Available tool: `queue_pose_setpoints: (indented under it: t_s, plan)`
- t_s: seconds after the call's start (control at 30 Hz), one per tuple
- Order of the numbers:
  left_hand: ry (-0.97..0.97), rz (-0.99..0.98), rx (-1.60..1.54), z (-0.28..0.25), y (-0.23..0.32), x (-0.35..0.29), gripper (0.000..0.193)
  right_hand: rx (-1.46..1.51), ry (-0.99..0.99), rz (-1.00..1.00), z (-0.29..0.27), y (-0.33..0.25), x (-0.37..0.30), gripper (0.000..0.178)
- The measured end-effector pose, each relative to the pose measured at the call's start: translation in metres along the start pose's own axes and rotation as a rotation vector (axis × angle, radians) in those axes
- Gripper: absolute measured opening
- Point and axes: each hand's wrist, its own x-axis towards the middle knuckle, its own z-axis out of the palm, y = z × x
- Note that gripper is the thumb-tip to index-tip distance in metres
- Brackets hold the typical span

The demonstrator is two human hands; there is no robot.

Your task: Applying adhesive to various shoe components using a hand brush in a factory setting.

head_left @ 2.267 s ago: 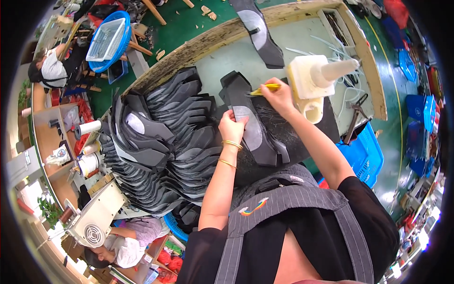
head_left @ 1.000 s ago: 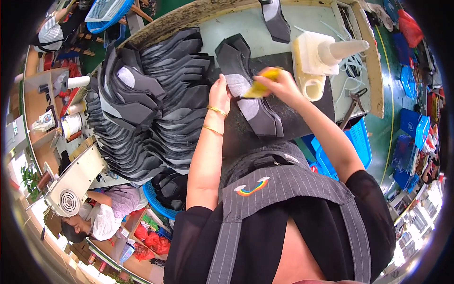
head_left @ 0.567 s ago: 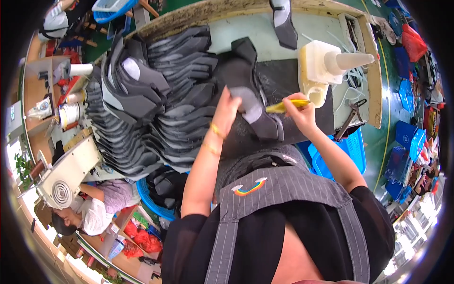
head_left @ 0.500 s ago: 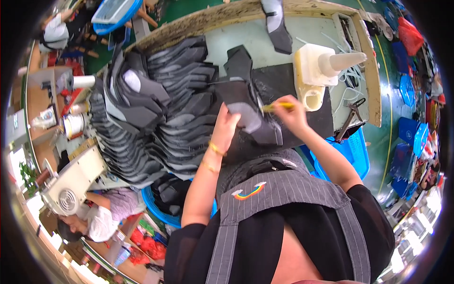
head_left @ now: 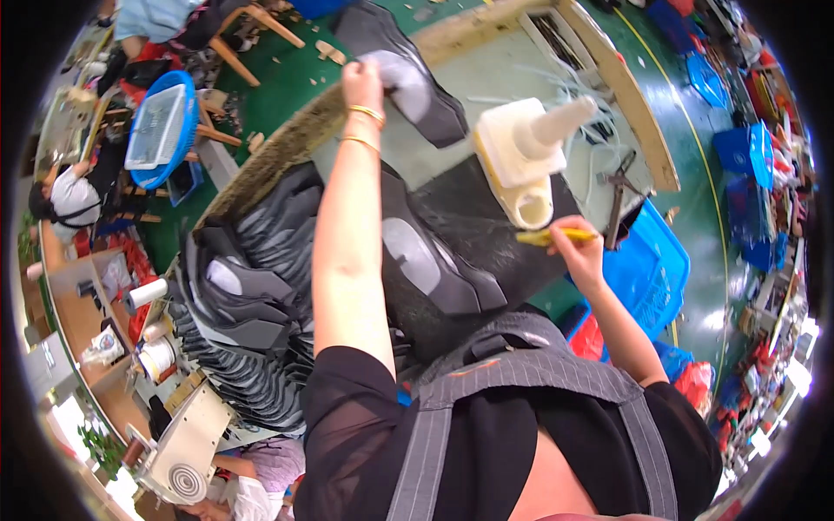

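My left hand reaches to the far edge of the table, fingers closed on the side of a dark grey, angular cut piece with a lighter grey panel. A similar piece lies on the black mat, close to my body. Between the thumb and fingers of my right hand is a slim yellow brush-like tool, held above the mat's right side. Just beyond it stands an open-mouthed cream pot against a white bottle with a cone-shaped nozzle.
Stacked dark grey pieces crowd the table's left side. A raised wooden rim borders the far edge. Pale thin cords and a metal tool lie at right, beside a blue basket. At lower left, a person works near a cream machine.
My left hand has gone from the piece on the mat to the one at the far edge. My right hand has drawn the yellow tool back rightward. The view has shifted.
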Motion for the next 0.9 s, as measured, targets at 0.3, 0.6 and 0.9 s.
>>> queue_pose_setpoints:
  t_s: [0.3,0.6,0.9]
  plan:
    - [0.188,-0.089,0.707,-0.095,-0.027,-0.235,0.035,-0.338,0.071,-0.172,-0.026,0.009,0.042,0.013]
    - [0.120,-0.581,0.128,-0.102,-0.039,-0.291,0.034,-0.045,-0.052,0.103,0.062,-0.001,0.062,0.029]
    - [0.149,-0.611,-0.180,-0.107,-0.053,-0.291,0.031,-0.457,-0.055,-0.379,0.176,0.035,0.135,0.021]
